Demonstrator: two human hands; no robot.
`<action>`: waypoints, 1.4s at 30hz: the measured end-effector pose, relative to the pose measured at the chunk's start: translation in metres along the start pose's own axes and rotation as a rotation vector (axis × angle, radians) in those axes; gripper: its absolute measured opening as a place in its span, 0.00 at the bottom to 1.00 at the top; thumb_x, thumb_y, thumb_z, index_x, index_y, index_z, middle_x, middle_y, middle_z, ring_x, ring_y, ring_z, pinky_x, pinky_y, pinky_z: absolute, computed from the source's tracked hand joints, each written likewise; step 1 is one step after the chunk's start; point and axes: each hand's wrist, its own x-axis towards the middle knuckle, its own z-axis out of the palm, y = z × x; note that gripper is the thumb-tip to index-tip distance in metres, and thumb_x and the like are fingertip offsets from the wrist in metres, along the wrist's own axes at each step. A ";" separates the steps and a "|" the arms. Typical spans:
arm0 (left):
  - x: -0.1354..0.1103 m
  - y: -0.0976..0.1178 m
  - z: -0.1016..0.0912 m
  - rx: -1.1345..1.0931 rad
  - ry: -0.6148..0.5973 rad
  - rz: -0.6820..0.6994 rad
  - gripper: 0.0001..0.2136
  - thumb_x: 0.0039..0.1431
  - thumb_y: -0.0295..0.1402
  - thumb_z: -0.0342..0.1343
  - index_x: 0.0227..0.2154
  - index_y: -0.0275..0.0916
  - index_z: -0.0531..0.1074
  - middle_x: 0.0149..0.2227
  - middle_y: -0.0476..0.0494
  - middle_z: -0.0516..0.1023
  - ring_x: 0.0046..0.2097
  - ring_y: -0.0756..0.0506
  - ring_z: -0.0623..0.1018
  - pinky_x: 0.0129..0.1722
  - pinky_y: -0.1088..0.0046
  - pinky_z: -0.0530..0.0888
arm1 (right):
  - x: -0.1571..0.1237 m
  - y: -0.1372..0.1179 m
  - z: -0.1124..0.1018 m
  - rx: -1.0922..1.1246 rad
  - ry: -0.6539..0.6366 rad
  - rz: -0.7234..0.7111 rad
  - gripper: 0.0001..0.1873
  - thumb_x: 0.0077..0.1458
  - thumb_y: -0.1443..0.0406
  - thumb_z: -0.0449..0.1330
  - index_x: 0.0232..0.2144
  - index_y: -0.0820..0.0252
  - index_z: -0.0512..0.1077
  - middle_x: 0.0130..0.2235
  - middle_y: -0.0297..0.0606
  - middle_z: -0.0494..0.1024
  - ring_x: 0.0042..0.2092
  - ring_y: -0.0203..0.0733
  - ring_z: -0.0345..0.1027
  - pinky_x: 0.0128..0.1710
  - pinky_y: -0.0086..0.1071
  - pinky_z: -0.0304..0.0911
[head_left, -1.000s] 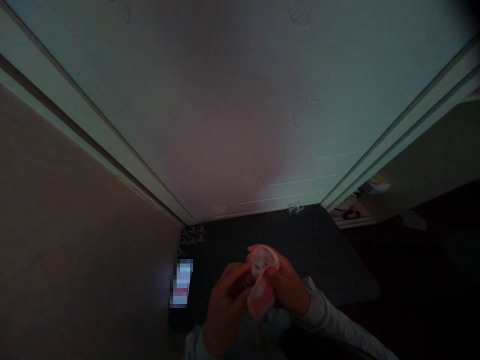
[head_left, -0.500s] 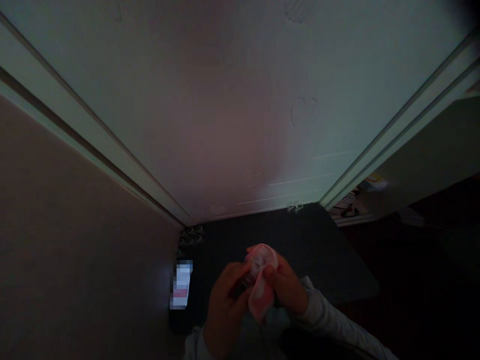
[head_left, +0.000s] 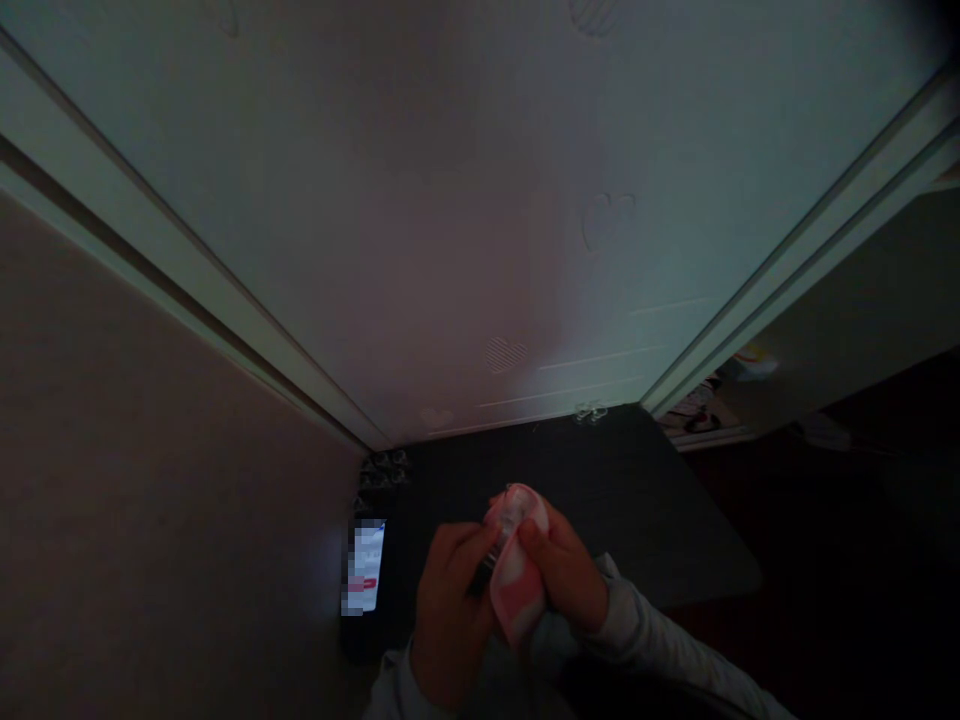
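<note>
Low in the head view, over a dark table, both my hands meet at a soft-looking pink and white piece (head_left: 520, 590), folded like a small pouch; its exact kind is unclear in the dim light. My right hand (head_left: 571, 575) grips its right side, thumb pressed on the upper fold. At its upper left, a clear, shiny small object (head_left: 511, 515) shows in the fold. The fingers of my left hand (head_left: 452, 595) are closed on this clear object and the pink edge. Where the two touch is partly hidden by the fingers.
Several small clear objects (head_left: 384, 468) stand at the dark table's (head_left: 600, 500) back left corner, and more clear pieces (head_left: 590, 412) at its back edge. A lit phone (head_left: 366, 566) lies at the left. A white panel with hearts (head_left: 506, 354) rises behind; a wall (head_left: 187, 450) borders the left.
The pink piece has turned slightly and shifted a little left, so more of its pink side shows. My right thumb has moved slightly left and up along the fold.
</note>
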 end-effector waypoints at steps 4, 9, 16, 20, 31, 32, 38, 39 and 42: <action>0.002 0.002 0.000 0.070 0.008 0.111 0.15 0.47 0.25 0.59 0.40 0.46 0.75 0.33 0.44 0.76 0.34 0.43 0.74 0.32 0.70 0.71 | 0.000 -0.003 0.001 -0.005 0.011 0.007 0.20 0.48 0.49 0.59 0.36 0.57 0.69 0.32 0.37 0.76 0.31 0.39 0.69 0.36 0.34 0.65; 0.005 0.005 -0.001 0.162 -0.006 0.187 0.13 0.49 0.27 0.58 0.40 0.42 0.75 0.32 0.44 0.77 0.33 0.44 0.73 0.31 0.71 0.71 | 0.000 -0.001 0.002 0.038 0.006 0.046 0.19 0.49 0.49 0.58 0.34 0.58 0.69 0.31 0.36 0.75 0.30 0.38 0.68 0.33 0.32 0.64; 0.002 -0.002 -0.001 0.186 -0.029 0.208 0.11 0.54 0.29 0.54 0.41 0.41 0.72 0.34 0.43 0.76 0.34 0.45 0.75 0.31 0.70 0.73 | 0.001 -0.001 0.003 0.061 0.008 0.041 0.20 0.46 0.50 0.62 0.36 0.57 0.70 0.32 0.36 0.75 0.32 0.39 0.68 0.37 0.34 0.64; 0.000 -0.005 -0.005 0.132 -0.158 0.137 0.13 0.54 0.30 0.56 0.44 0.42 0.71 0.36 0.43 0.77 0.37 0.45 0.75 0.35 0.71 0.73 | 0.001 -0.002 0.001 0.029 0.036 0.046 0.21 0.45 0.50 0.62 0.35 0.58 0.70 0.31 0.36 0.74 0.33 0.40 0.68 0.37 0.34 0.64; -0.007 -0.013 -0.022 -0.262 -0.286 -0.130 0.15 0.62 0.41 0.44 0.42 0.44 0.73 0.45 0.42 0.74 0.48 0.41 0.71 0.47 0.66 0.68 | 0.001 0.002 -0.001 -0.103 0.029 0.035 0.23 0.44 0.48 0.61 0.35 0.59 0.69 0.33 0.38 0.74 0.34 0.41 0.68 0.36 0.34 0.63; -0.009 -0.015 -0.022 -0.273 -0.268 -0.130 0.16 0.60 0.44 0.46 0.41 0.44 0.73 0.45 0.41 0.73 0.48 0.40 0.71 0.47 0.64 0.68 | 0.001 0.003 -0.001 -0.124 0.020 0.029 0.22 0.45 0.49 0.61 0.36 0.59 0.69 0.33 0.38 0.74 0.34 0.41 0.68 0.36 0.34 0.63; -0.012 -0.021 -0.018 -0.166 -0.116 -0.303 0.07 0.50 0.38 0.60 0.28 0.40 0.75 0.50 0.38 0.69 0.52 0.36 0.68 0.52 0.57 0.63 | -0.001 -0.002 0.001 -0.207 -0.087 0.028 0.18 0.46 0.54 0.61 0.35 0.59 0.69 0.32 0.35 0.71 0.32 0.39 0.65 0.33 0.31 0.62; -0.011 -0.021 -0.017 -0.205 -0.118 -0.332 0.07 0.50 0.38 0.60 0.27 0.39 0.74 0.49 0.37 0.70 0.52 0.36 0.69 0.51 0.57 0.64 | -0.001 -0.003 0.002 -0.214 -0.101 0.032 0.18 0.46 0.54 0.61 0.35 0.59 0.69 0.32 0.35 0.71 0.32 0.39 0.64 0.33 0.31 0.62; -0.010 -0.017 -0.013 -0.356 -0.097 -0.422 0.06 0.49 0.35 0.60 0.28 0.39 0.73 0.40 0.40 0.75 0.44 0.40 0.74 0.45 0.62 0.69 | -0.002 -0.006 0.003 -0.258 -0.123 0.027 0.17 0.45 0.54 0.62 0.32 0.59 0.69 0.30 0.34 0.69 0.31 0.38 0.62 0.30 0.30 0.60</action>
